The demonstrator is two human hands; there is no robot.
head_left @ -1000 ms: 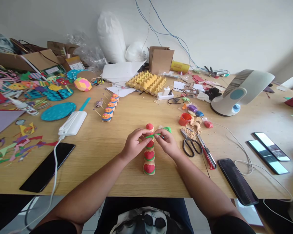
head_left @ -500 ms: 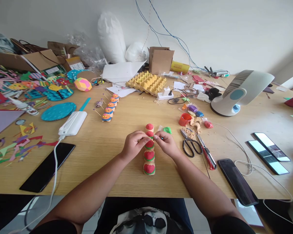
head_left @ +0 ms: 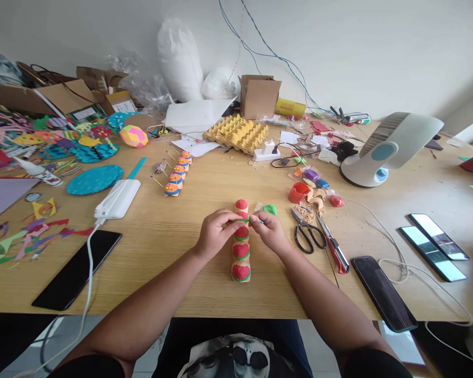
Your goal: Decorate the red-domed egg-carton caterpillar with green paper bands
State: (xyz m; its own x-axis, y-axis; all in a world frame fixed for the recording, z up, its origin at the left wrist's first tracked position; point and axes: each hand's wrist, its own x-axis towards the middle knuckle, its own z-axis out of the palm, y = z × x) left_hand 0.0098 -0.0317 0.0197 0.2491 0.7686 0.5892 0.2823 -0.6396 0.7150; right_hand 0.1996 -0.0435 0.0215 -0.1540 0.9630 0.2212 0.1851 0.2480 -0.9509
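Note:
A strip of egg carton cups [head_left: 241, 252] lies lengthwise before me, its domes covered in red and several of the nearer ones edged with green. Over the second dome from the far end, a thin green clay strand [head_left: 243, 220] spans the gap between my hands. My left hand [head_left: 217, 231] is closed, its thumb and fingertips pinching the strand's left end. From the other side, my right hand [head_left: 268, 231] pinches the right end, its fingers curled. Just beyond the right hand sits a lump of green clay [head_left: 270, 209] by a clear wrapper. Fingers partly hide the dome below.
Scissors [head_left: 308, 233], a red utility knife [head_left: 336, 249] and a red cup [head_left: 298, 192] lie to the right. A decorated orange-and-blue carton strip [head_left: 177, 176] stands back left. Farther off are a yellow egg tray [head_left: 236, 135] and a white fan [head_left: 390, 149].
My right hand has shifted slightly, and more of the green strand shows between the two hands. The carton strip stays in place.

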